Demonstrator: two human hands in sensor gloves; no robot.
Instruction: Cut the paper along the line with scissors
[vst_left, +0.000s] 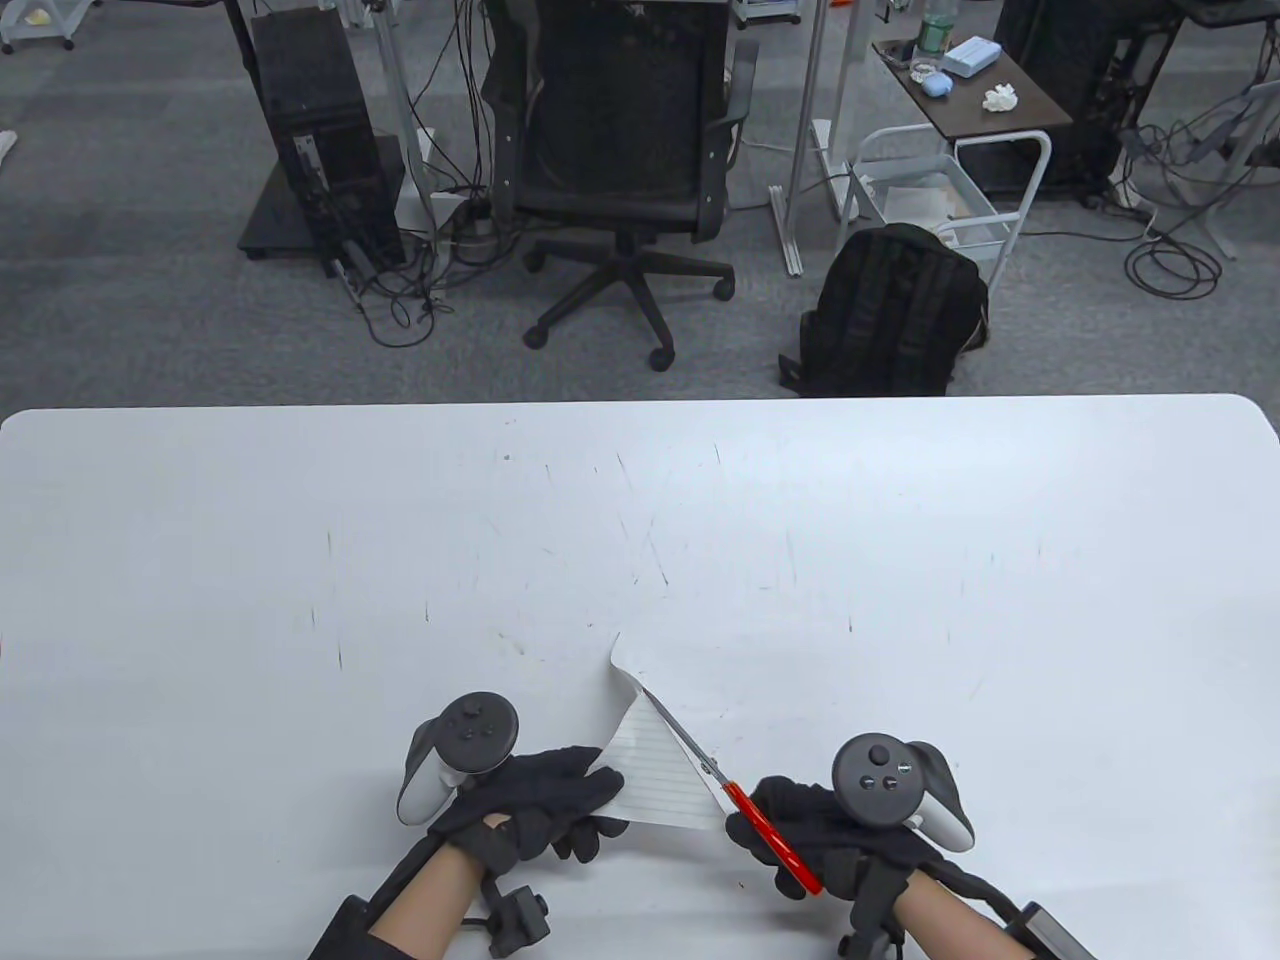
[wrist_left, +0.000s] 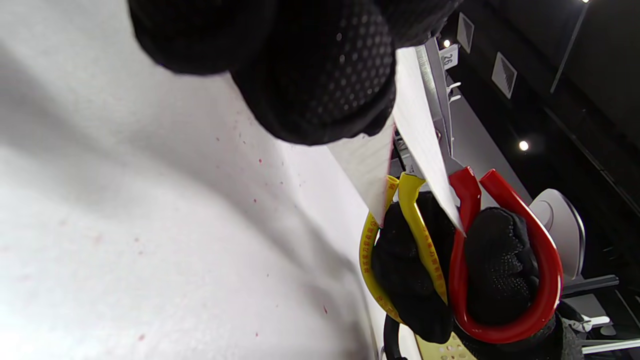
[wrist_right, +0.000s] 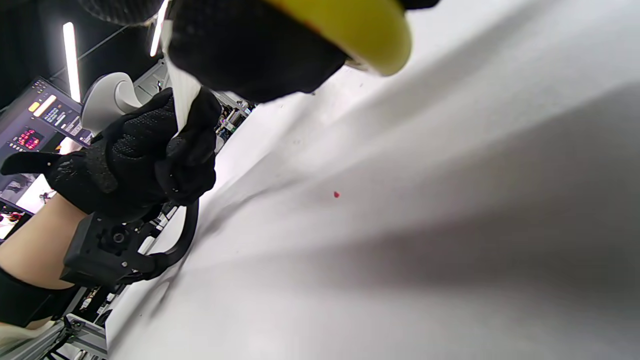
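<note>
So the left hand (vst_left: 530, 805) is pinching the lined paper (vst_left: 660, 770) by its near left corner, holding it lifted just off the surface (vst_left: 300, 560) near the front edge, a bit left of the middle. The right hand (vst_left: 830, 830) is gripping the red-and-yellow scissors (vst_left: 735, 795), fingers threaded through both loops, which you can see best in the left wrist view. The blades are running up and to the left from the right hand, right along the sheet's right side, and they look nearly closed on the paper. I honestly can't make out the printed line from these views. The thing that matters here is that the paper is lying ahead and left of the right hand's grip, with the blades' long axis pointing diagonally away toward the far curled corner, so I'd guess the next snip needs to be pushing along that same diagonal.
</note>
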